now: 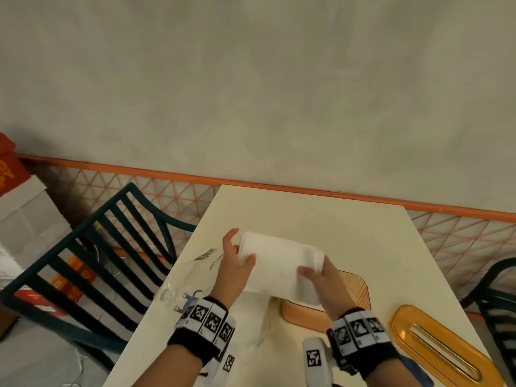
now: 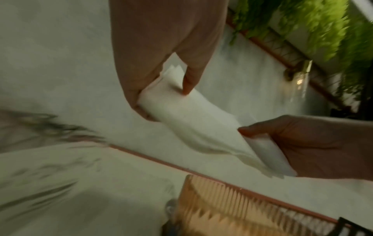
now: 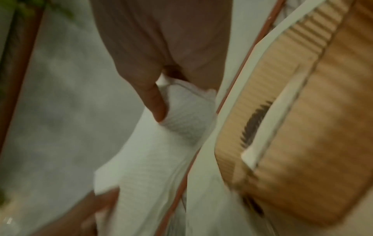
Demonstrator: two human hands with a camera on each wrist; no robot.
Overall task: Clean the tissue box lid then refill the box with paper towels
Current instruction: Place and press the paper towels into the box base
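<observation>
A white stack of paper towels (image 1: pixel 282 263) hangs above the table, held at both ends. My left hand (image 1: pixel 237 263) grips its left end, thumb on top. My right hand (image 1: pixel 318 275) grips the right end, thumb on top. Below the stack stands the open orange ribbed tissue box (image 1: pixel 354 291), partly hidden by towels and my right hand. The amber lid (image 1: pixel 435 347) with its long slot lies flat at the table's right front. In the left wrist view the stack (image 2: pixel 193 118) sags between both hands above the box (image 2: pixel 232 212). The right wrist view shows the towels (image 3: pixel 161 151) beside the box (image 3: pixel 302 127).
A clear printed plastic wrapper (image 1: pixel 184 283) lies on the cream table (image 1: pixel 321 219) to the left of my hands. White cloth or paper (image 1: pixel 257 322) lies near the front. A dark slatted chair (image 1: pixel 92 261) stands left; another chair (image 1: pixel 497 297) is at the right edge.
</observation>
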